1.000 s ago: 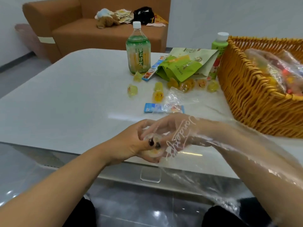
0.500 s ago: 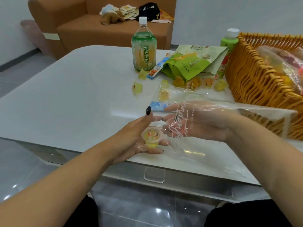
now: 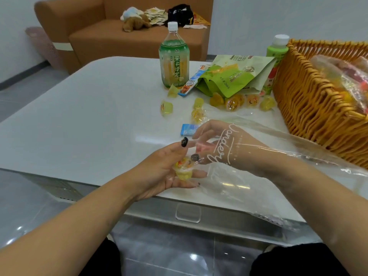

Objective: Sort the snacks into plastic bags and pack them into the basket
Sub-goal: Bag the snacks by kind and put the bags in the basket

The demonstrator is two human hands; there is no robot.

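While inside bag (image 3: 258, 156): right hand (image 3: 225, 148), fingers loosely spread
Left hand (image 3: 169, 170): cradles jelly cup (image 3: 184, 170) over worktop (image 3: 79, 120)
Basket (image 3: 318, 108): right

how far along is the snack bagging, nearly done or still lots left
Partly done. Filled bags already lie in the basket. In hand: the left hand holds a jelly cup at the mouth of a clear bag worn over the right hand. Left: several jelly cups, a blue packet, green pouches and two bottles on the table.
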